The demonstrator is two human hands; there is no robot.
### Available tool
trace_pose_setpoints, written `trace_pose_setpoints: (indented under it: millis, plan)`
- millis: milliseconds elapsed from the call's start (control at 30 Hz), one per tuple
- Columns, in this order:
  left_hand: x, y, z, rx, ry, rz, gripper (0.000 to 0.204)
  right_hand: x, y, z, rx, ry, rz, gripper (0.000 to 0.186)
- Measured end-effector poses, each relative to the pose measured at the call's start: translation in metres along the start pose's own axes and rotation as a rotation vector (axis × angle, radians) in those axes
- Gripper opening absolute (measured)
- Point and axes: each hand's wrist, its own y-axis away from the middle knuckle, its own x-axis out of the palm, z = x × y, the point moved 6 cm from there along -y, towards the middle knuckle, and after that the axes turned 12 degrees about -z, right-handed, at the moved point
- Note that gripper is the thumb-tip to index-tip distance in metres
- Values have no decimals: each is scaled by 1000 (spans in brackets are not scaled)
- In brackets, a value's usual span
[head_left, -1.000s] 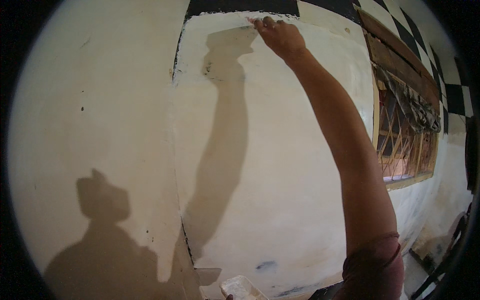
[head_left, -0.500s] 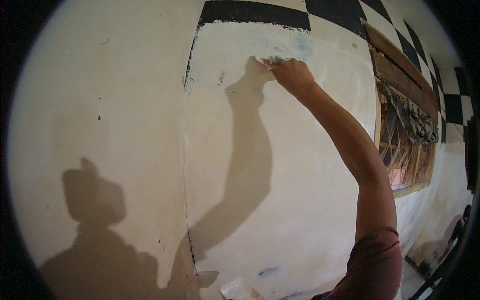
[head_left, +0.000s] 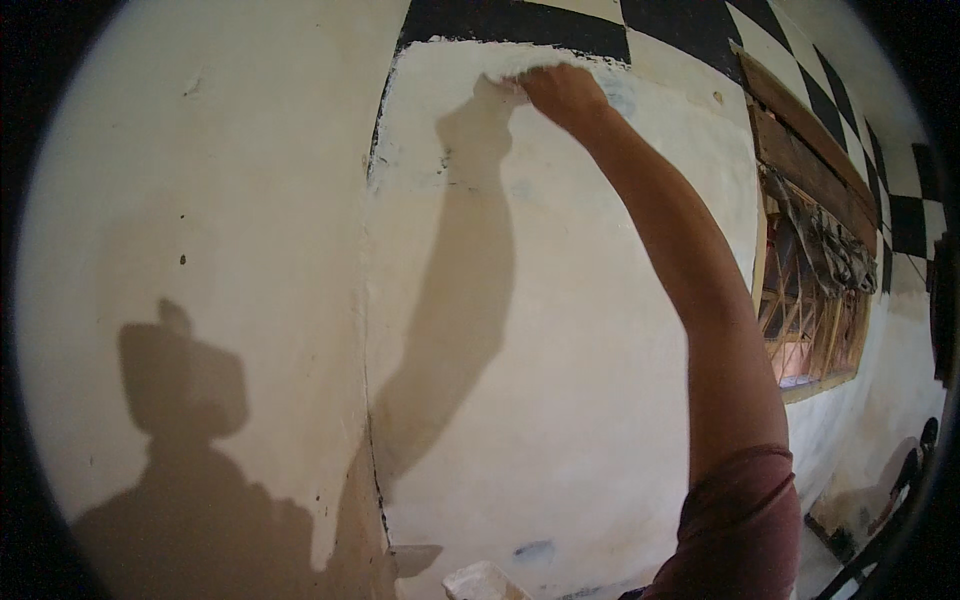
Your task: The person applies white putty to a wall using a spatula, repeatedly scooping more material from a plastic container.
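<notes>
My right hand (head_left: 566, 95) is raised to the upper part of a white wall (head_left: 590, 280), just below a painted black band (head_left: 510, 25). Its fingers are closed on a small reddish, white-smeared tool (head_left: 515, 82), blurred and mostly hidden, held against the wall. Whitish and bluish smears show around it, with a ragged white edge along the black band. My arm's shadow lies on the wall to the left. A white plastic tray (head_left: 485, 583) with pale material pokes in at the bottom edge; my left hand is not in view.
A barred window (head_left: 810, 330) with wooden boards and dark hanging cloth is at the right. Black-and-white checks (head_left: 905, 225) run along the upper wall and far corner. Dark objects (head_left: 905, 470), too unclear to name, stand at the lower right.
My right hand went down from the band and has risen again toward it. The view has shifted slightly. The fingertip at the tray's edge a second ago no longer shows.
</notes>
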Motion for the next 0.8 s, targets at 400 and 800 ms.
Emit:
trace_pose_setpoints:
  millis: [400, 800]
  plan:
    - [5, 10, -1, 14, -40, -18, 35, -13, 33, -84, 103, 152, -208, 25]
    - [4, 20, -7, -2, -57, -42, 34, -28, 109, -37, 162, -94, -263, 37]
